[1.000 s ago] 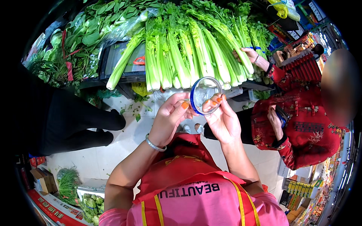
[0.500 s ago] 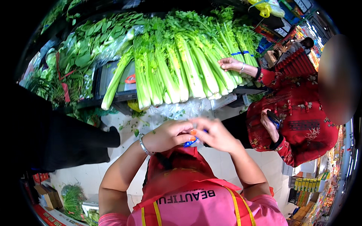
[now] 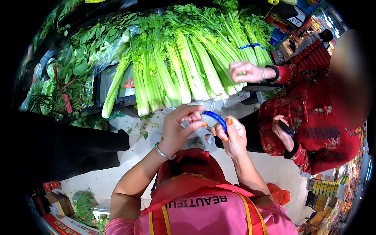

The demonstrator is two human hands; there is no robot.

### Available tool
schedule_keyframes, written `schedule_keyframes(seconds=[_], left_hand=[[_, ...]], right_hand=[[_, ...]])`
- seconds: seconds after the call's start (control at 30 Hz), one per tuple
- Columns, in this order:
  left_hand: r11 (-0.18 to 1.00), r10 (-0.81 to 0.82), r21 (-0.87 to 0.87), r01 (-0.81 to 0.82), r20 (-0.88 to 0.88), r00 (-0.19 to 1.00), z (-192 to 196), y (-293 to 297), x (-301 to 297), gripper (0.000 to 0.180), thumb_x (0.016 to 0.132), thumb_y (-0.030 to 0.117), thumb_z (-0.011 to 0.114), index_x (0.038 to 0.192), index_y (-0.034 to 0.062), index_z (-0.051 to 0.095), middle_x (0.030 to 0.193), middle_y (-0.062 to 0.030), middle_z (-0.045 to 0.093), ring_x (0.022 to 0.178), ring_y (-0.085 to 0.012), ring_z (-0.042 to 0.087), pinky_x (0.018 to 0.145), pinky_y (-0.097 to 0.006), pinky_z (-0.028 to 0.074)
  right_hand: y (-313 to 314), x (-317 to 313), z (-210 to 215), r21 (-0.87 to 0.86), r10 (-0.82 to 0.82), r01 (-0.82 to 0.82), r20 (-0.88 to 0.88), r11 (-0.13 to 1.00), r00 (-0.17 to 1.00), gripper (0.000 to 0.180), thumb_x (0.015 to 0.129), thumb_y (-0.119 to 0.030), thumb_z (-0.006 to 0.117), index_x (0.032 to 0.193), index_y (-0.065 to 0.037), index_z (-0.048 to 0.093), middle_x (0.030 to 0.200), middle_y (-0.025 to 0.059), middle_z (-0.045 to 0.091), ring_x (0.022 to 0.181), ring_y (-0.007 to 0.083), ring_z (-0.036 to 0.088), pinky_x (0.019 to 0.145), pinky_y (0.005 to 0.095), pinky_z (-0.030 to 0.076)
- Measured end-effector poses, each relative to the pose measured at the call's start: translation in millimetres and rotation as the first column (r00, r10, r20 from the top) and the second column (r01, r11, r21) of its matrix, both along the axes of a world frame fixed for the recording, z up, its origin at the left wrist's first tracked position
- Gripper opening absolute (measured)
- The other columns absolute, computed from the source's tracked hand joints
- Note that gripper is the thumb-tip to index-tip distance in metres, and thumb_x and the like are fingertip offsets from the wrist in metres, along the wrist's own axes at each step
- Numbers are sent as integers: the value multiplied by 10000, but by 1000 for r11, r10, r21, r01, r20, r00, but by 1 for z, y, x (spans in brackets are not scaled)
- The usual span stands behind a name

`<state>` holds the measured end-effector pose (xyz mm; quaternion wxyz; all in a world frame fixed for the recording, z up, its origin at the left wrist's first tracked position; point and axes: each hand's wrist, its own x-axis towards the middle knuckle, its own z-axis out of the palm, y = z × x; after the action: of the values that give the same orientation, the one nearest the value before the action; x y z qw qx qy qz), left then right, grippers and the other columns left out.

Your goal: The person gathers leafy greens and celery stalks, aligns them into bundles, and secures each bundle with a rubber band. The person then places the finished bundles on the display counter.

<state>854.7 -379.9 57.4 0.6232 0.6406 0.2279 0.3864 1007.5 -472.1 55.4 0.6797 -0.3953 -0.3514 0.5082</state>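
Between my two hands a blue printed band (image 3: 215, 117) arches upward. The fingertips of my left hand (image 3: 181, 127), with a silver bracelet at the wrist, are closed at its left end. My right hand (image 3: 233, 138), showing orange nails, pinches the other end. Just beyond my hands lies a row of loose celery (image 3: 192, 74), pale stalk ends toward me and leaves at the far side. At the right end of the row, celery bunches (image 3: 250, 55) are bound with similar blue bands.
A person in a red patterned jacket (image 3: 313, 113) stands at right, one hand (image 3: 246, 72) over the celery, the other holding a dark phone (image 3: 286, 127). Leafy greens (image 3: 82, 62) fill the display's left. Someone's dark-clothed leg (image 3: 90, 145) is at left; fallen leaves (image 3: 143, 127) litter the floor.
My hands have moved apart, and the blue band, earlier bunched between them, now shows as an arch. The other person's hand has lifted slightly off the celery.
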Motion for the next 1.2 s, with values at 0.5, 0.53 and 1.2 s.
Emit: schedule_keyframes(seconds=[0.5,0.53,1.2], left_hand=[[853,-5,506,124,-229,973,20,5,74,87,753,-17,576,834,12,571,837,-122,566,769,-279,555,671,-325,444],[838,-39,526,145,-207,978,25,2,80,74,758,-15,569,826,13,579,834,-121,571,767,-273,556,673,-321,445],[665,10,732,146,-204,979,36,24,154,203,730,20,560,933,24,580,913,-118,547,775,-292,525,666,-346,442]], right_hand=[[-6,96,-4,-343,333,-286,84,895,939,542,915,-66,434,1390,-94,174,631,58,566,468,80,475,447,183,365],[-8,104,-4,-372,385,-303,166,877,908,534,912,-58,427,1392,-92,195,644,56,576,472,72,471,455,183,373],[4,161,-10,-150,366,-372,-68,916,928,303,922,-135,460,1198,-12,438,621,123,595,474,76,485,440,189,341]])
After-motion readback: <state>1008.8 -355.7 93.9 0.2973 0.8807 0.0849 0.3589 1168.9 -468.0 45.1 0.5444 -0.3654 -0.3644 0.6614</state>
